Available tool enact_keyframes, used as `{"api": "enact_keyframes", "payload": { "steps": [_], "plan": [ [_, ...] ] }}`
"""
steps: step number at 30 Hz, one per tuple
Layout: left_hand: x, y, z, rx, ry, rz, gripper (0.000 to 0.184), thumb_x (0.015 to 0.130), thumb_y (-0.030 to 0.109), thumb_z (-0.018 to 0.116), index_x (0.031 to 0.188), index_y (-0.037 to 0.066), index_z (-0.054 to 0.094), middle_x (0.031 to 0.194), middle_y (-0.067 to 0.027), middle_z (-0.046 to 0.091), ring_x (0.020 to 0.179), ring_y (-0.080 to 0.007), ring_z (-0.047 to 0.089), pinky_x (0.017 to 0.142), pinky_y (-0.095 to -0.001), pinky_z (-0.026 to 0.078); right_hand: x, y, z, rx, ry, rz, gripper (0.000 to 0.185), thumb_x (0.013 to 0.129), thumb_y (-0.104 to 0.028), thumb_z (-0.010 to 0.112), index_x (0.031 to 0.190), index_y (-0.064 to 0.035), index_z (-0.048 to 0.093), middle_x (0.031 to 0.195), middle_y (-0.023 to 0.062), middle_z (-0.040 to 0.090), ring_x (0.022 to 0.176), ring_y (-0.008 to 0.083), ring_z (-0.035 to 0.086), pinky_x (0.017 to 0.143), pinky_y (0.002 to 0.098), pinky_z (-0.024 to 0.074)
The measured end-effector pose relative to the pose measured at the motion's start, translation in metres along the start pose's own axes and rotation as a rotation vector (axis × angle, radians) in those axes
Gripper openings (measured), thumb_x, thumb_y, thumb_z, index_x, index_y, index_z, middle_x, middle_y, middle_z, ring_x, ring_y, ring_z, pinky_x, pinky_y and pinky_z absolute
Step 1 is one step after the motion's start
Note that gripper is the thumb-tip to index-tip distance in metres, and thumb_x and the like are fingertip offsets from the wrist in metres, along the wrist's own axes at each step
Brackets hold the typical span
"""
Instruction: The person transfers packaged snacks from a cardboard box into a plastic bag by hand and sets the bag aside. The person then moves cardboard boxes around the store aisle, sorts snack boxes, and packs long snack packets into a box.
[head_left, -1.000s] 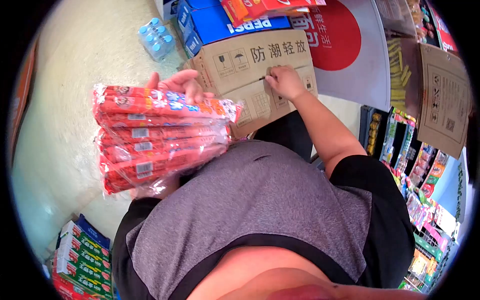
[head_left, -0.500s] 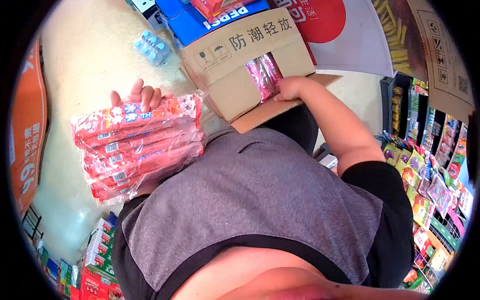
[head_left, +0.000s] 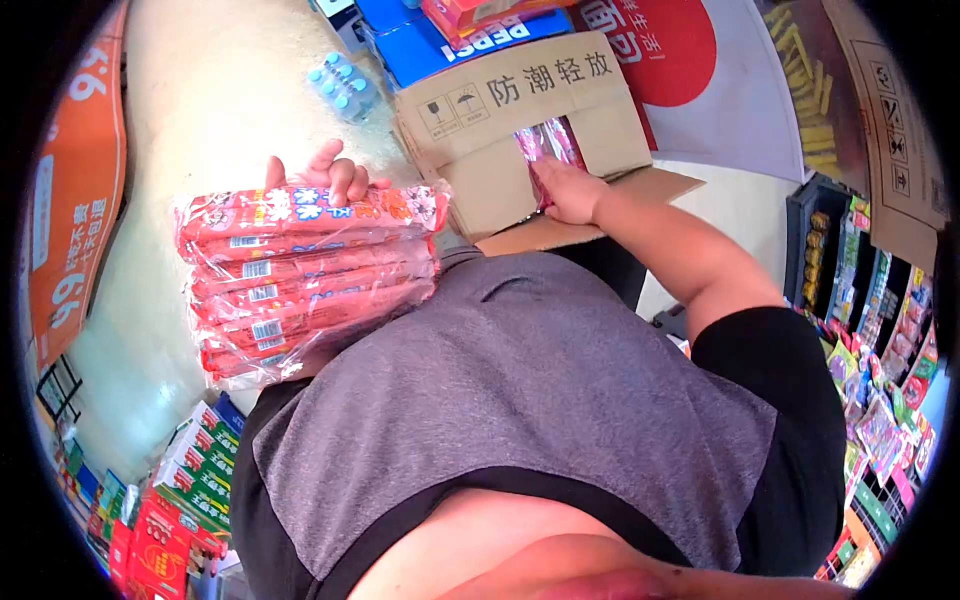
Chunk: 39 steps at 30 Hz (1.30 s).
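A clear-wrapped bundle of red snack packets rests against my left forearm and chest. My left hand curls over its far edge and holds it. A tan cardboard box with open flaps stands tilted in front of me. Through its opening shows a shiny pink packet. My right hand is at that opening, with fingers across the packet and thumb on its near side, closed on it. Part of the packet is hidden by the hand and the box.
Behind the box stand a blue Pepsi carton and a pack of blue-capped bottles on the floor. Shelves of snacks run down the right. Red and green cartons are stacked at lower left, below an orange banner.
My right hand has moved from the opening's edge farther over the pink packet. The whole view has shifted slightly; my left hand keeps hold of the bundle.
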<state>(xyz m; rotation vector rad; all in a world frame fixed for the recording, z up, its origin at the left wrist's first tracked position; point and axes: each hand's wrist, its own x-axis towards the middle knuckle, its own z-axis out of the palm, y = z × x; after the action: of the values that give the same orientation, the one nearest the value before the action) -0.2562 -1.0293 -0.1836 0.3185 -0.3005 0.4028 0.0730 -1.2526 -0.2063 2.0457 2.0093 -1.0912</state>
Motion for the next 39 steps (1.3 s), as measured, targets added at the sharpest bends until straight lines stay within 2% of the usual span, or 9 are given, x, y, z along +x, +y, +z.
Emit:
{"api": "enact_keyframes", "payload": {
  "steps": [2,4,7,15,17,21,22,29,39],
  "plan": [
    [0.002,0.007,-0.001,0.058,0.001,-0.008,0.079,0.096,0.064,0.016,0.147,0.006,0.032,0.087,-0.008,0.056,0.093,-0.0234,0.047,0.115,-0.0515,0.021,0.043,0.004,-0.01,0.094,-0.093,0.201,0.05,0.079,-0.023,0.066,0.116,0.0073,0.051,0.12,0.0274,0.053,0.112,0.0415,0.054,0.098,0.0424,0.044],
    [-0.003,0.015,-0.003,0.115,0.039,-0.008,0.08,0.096,0.064,0.015,0.148,0.006,0.032,0.086,-0.0081,0.056,0.094,-0.0237,0.048,0.115,-0.0517,0.021,0.081,0.006,-0.009,0.174,-0.161,0.334,0.024,0.076,-0.011,0.061,0.093,0.0061,0.062,0.082,0.024,0.064,0.078,0.0393,0.064,0.078,0.0429,0.052],
    [-0.018,0.019,-0.018,0.138,0.073,0.053,0.078,0.096,0.064,0.02,0.147,0.006,0.035,0.085,-0.0066,0.055,0.094,-0.0225,0.048,0.116,-0.0512,0.021,0.146,0.003,-0.028,0.401,-0.603,0.697,0.026,0.087,-0.014,0.049,0.101,-0.002,0.066,0.09,0.0194,0.065,0.079,0.0287,0.065,0.063,0.0469,0.05],
    [-0.044,0.003,-0.023,0.021,0.204,0.37,0.075,0.096,0.062,0.024,0.143,0.005,0.041,0.093,-0.0088,0.059,0.101,-0.0244,0.051,0.114,-0.0533,0.022,0.177,0.082,0.016,0.318,-0.475,0.603,0.018,0.086,-0.015,0.052,0.086,-0.0077,0.068,0.071,0.0109,0.064,0.06,0.0235,0.06,0.053,0.044,0.0477],
    [-0.045,0.014,-0.018,0.049,0.204,0.363,0.076,0.096,0.062,0.024,0.143,0.004,0.04,0.093,-0.0098,0.059,0.101,-0.0255,0.051,0.113,-0.0539,0.022,0.203,0.083,0.011,0.734,-0.341,0.752,0.017,0.085,-0.018,0.055,0.083,-0.0077,0.068,0.073,0.011,0.065,0.061,0.0224,0.062,0.053,0.0421,0.0488],
    [-0.026,0.039,-0.03,0.052,0.227,0.299,0.076,0.097,0.061,0.024,0.144,0.003,0.038,0.095,-0.0117,0.059,0.102,-0.0278,0.051,0.111,-0.055,0.024,0.214,0.149,0.056,0.549,-0.784,0.698,0.022,0.085,-0.03,0.061,0.091,-0.0087,0.065,0.068,0.0095,0.063,0.054,0.0221,0.057,0.047,0.0407,0.0446],
    [-0.019,0.045,-0.029,0.03,0.253,0.293,0.077,0.097,0.061,0.024,0.145,0.003,0.038,0.095,-0.0121,0.059,0.102,-0.0283,0.051,0.11,-0.0553,0.024,0.209,0.16,0.059,0.815,-0.734,0.84,0.017,0.084,-0.023,0.063,0.074,-0.0104,0.063,0.063,0.0078,0.061,0.051,0.0187,0.054,0.044,0.0319,0.0415],
    [-0.025,0.036,0.054,0.092,0.206,0.145,0.072,0.099,0.055,0.023,0.141,0.0,0.041,0.101,-0.0138,0.06,0.107,-0.0301,0.051,0.114,-0.0528,0.02,0.161,0.091,0.056,0.6,-0.603,0.766,0.013,0.084,-0.018,0.068,0.092,-0.0079,0.066,0.079,0.0096,0.062,0.068,0.021,0.057,0.055,0.0388,0.0451],
    [0.001,0.04,0.05,0.041,0.145,0.024,0.069,0.099,0.053,0.024,0.141,0.0,0.042,0.099,-0.0134,0.06,0.107,-0.0288,0.052,0.116,-0.0476,0.02,0.138,0.084,0.042,1.176,-0.434,0.766,0.005,0.089,-0.007,0.06,0.088,-0.0105,0.056,0.072,0.0048,0.051,0.065,0.0202,0.048,0.061,0.0403,0.044]
  ]
}}
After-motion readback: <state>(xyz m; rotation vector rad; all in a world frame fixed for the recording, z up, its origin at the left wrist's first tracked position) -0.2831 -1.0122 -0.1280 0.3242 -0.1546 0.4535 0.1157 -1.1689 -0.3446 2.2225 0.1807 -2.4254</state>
